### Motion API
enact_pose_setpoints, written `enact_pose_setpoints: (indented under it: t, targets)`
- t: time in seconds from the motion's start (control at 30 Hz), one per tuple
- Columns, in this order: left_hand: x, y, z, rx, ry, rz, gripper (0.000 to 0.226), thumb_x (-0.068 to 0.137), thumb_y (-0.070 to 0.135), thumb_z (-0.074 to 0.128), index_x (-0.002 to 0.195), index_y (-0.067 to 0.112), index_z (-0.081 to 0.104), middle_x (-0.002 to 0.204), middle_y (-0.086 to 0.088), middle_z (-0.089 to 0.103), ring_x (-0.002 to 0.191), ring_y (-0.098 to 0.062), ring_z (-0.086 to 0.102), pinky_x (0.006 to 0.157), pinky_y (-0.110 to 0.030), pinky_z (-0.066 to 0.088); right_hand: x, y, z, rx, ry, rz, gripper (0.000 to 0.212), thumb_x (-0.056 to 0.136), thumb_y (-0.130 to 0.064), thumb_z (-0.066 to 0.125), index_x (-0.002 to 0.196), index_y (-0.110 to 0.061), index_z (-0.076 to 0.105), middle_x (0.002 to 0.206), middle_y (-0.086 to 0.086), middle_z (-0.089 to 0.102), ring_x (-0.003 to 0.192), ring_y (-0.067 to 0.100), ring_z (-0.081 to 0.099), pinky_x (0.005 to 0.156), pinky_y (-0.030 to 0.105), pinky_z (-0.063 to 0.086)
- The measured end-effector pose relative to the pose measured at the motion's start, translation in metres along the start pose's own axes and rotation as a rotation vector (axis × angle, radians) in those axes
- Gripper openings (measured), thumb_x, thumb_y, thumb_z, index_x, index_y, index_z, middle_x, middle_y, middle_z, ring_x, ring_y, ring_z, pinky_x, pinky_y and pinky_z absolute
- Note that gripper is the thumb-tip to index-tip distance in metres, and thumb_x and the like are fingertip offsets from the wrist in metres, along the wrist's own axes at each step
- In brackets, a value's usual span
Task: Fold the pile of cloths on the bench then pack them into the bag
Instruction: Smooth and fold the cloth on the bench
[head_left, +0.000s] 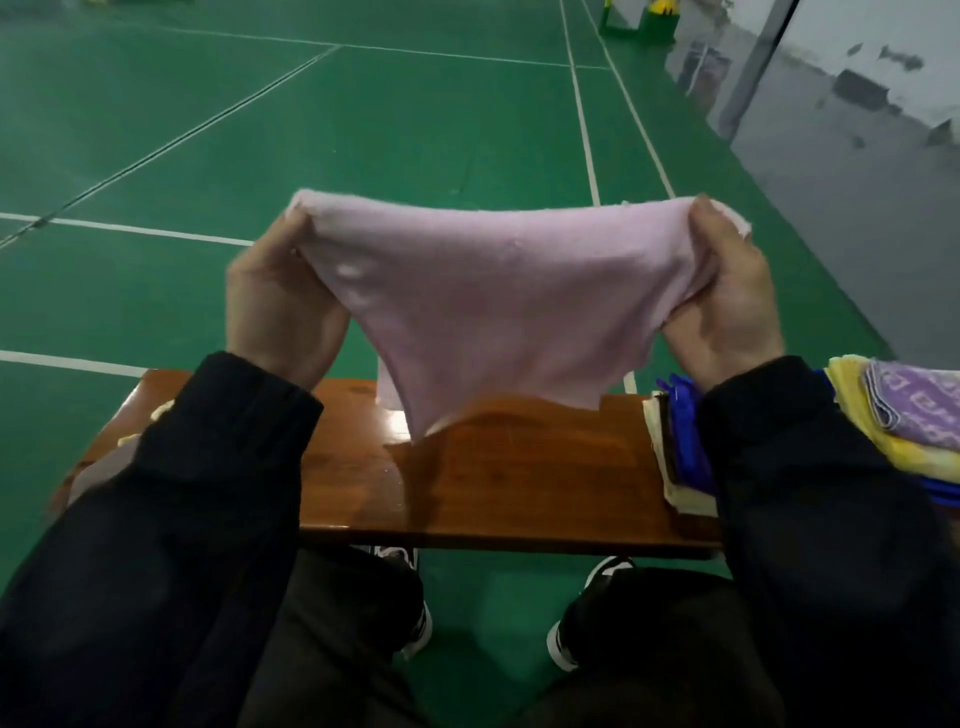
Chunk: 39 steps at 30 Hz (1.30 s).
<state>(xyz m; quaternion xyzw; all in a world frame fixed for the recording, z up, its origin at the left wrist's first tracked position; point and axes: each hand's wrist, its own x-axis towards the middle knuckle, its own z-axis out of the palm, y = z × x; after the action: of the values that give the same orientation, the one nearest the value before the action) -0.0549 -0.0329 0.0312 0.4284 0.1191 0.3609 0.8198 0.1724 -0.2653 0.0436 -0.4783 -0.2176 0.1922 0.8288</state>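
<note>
The pink cloth (493, 296) hangs spread above the middle of the wooden surface (519, 478), its lowest tip just over the wood, with bare surface below. The left hand (280, 296) pinches its 9 o'clock corner, the right hand (727, 291) its 3 o'clock corner, each grip closed on fabric. Piled cloths (904, 415) lie at 3 o'clock; green court floor (363, 130) stretches toward 12 o'clock.

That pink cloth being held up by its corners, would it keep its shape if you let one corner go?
Probably not. The soft pink cloth sags between the left hand and right hand, so it looks floppy. It seems light, since fingertip pinches hold it above the brown wooden bench.
</note>
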Motion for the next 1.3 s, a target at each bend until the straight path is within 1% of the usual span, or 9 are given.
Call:
enact_pose_setpoints:
  t: [0.13, 0.23, 0.33, 0.5, 0.6, 0.73, 0.9, 1.1, 1.3]
  targets:
    - [-0.059, -0.038, -0.034, 0.191, 0.104, -0.13, 0.015, 0.083, 0.026, 0.075, 0.075, 0.015, 0.069, 0.071, 0.01, 0.067, 0.074, 0.011, 0.063, 0.065, -0.01, 0.048, -0.054, 0.048, -0.054, -0.044, -0.047, 0.194, 0.029, 0.099, -0.023, 0.059, 0.114, 0.001, 0.066, 0.121, 0.026, 0.066, 0.117, 0.033, 0.062, 0.099, 0.047, 0.053]
    - [-0.096, -0.095, -0.079, 0.211, 0.19, -0.389, 0.068, 0.036, 0.042, 0.093, 0.087, -0.001, 0.078, 0.077, 0.001, 0.075, 0.07, -0.009, 0.071, 0.066, -0.022, 0.057, -0.106, 0.101, -0.094, -0.116, -0.043, 0.423, 0.046, 0.098, -0.026, 0.057, 0.135, 0.001, 0.059, 0.138, 0.024, 0.061, 0.114, 0.028, 0.064, 0.09, 0.042, 0.058]
    - [-0.118, -0.132, -0.118, 0.282, 0.386, -0.653, 0.048, 0.075, 0.029, 0.073, 0.108, -0.005, 0.065, 0.081, -0.01, 0.073, 0.072, -0.025, 0.066, 0.071, -0.035, 0.05, -0.139, 0.141, -0.116, -0.253, 0.06, 0.627, 0.044, 0.098, -0.033, 0.058, 0.132, -0.005, 0.064, 0.128, 0.015, 0.07, 0.115, 0.028, 0.068, 0.106, 0.048, 0.049]
    - [-0.121, -0.158, -0.151, 0.527, 0.436, -0.765, 0.029, 0.091, 0.022, 0.07, 0.109, -0.001, 0.069, 0.084, -0.018, 0.064, 0.067, -0.024, 0.056, 0.059, -0.028, 0.044, -0.15, 0.164, -0.13, -0.364, 0.234, 0.767, 0.022, 0.099, -0.017, 0.057, 0.111, -0.004, 0.071, 0.11, 0.017, 0.075, 0.085, 0.025, 0.071, 0.072, 0.034, 0.055]
    - [-0.122, -0.159, -0.152, 0.546, 0.425, -0.683, 0.028, 0.097, 0.027, 0.063, 0.103, 0.0, 0.069, 0.075, -0.017, 0.062, 0.062, -0.027, 0.052, 0.056, -0.029, 0.041, -0.15, 0.164, -0.132, -0.384, 0.265, 0.754, 0.024, 0.097, -0.017, 0.052, 0.108, -0.007, 0.071, 0.111, 0.016, 0.076, 0.092, 0.027, 0.071, 0.078, 0.038, 0.054]
    - [-0.126, -0.144, -0.143, 0.518, 0.356, -0.388, 0.027, 0.101, 0.027, 0.056, 0.109, 0.008, 0.074, 0.109, -0.014, 0.074, 0.097, -0.029, 0.066, 0.091, -0.045, 0.049, -0.147, 0.147, -0.128, -0.245, 0.266, 0.588, 0.036, 0.098, -0.014, 0.049, 0.13, -0.004, 0.064, 0.122, 0.014, 0.072, 0.114, 0.033, 0.067, 0.104, 0.052, 0.048]
    - [-0.105, -0.116, -0.121, 0.59, 0.367, -0.175, 0.027, 0.105, 0.024, 0.05, 0.099, 0.014, 0.075, 0.096, -0.003, 0.077, 0.094, -0.025, 0.065, 0.085, -0.043, 0.051, -0.126, 0.115, -0.099, -0.262, 0.23, 0.258, 0.022, 0.103, -0.01, 0.05, 0.114, -0.009, 0.069, 0.115, 0.008, 0.074, 0.105, 0.02, 0.069, 0.083, 0.035, 0.058]
    - [-0.087, -0.057, -0.083, 0.456, 0.425, 0.121, 0.046, 0.072, 0.063, 0.079, 0.089, 0.021, 0.08, 0.116, -0.008, 0.068, 0.115, -0.031, 0.062, 0.104, -0.053, 0.048, -0.107, 0.067, -0.064, -0.207, 0.184, -0.082, 0.014, 0.094, -0.016, 0.068, 0.104, -0.019, 0.078, 0.136, 0.006, 0.066, 0.13, 0.021, 0.058, 0.108, 0.034, 0.048]
    - [-0.054, -0.003, -0.038, 0.365, 0.162, 0.285, 0.018, 0.098, 0.016, 0.062, 0.083, 0.022, 0.07, 0.087, 0.004, 0.066, 0.083, -0.013, 0.061, 0.071, -0.025, 0.053, -0.079, 0.012, -0.026, -0.062, 0.098, -0.266, 0.024, 0.102, -0.01, 0.057, 0.094, -0.019, 0.078, 0.1, 0.0, 0.072, 0.102, 0.019, 0.064, 0.088, 0.035, 0.053]
